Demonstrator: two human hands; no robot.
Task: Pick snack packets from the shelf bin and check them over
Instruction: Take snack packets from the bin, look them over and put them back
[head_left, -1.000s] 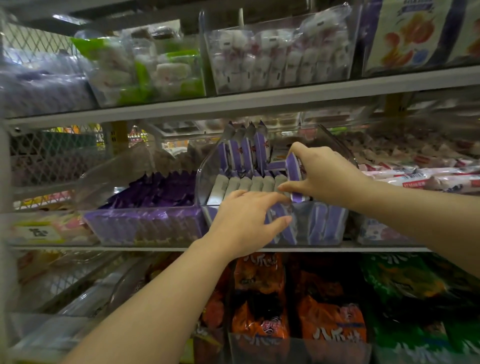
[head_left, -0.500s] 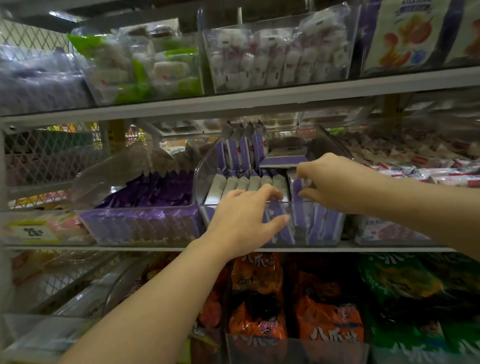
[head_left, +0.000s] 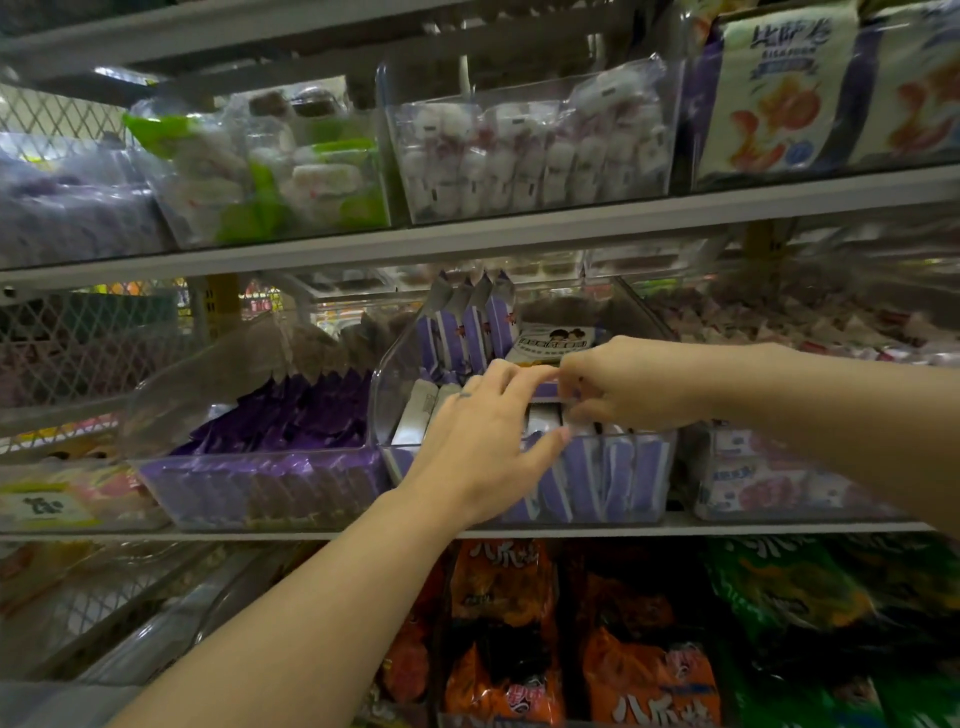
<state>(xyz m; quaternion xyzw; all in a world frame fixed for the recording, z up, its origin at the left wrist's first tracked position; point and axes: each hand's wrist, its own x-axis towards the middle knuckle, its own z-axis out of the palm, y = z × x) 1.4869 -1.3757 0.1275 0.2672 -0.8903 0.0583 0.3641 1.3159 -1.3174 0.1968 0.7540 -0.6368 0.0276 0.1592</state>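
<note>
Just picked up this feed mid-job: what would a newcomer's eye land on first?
Two hands meet over the clear bin on the middle shelf. The left hand lies across the bin's front, and the right hand dips in among its purple-and-white packets. Bright orange bags fill the shelf below.

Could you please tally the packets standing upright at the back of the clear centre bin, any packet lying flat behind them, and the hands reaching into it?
Upright purple-and-white packets: 4
Flat packet with a cartoon label: 1
Hands, the left hand and the right hand: 2
Total: 7
</note>
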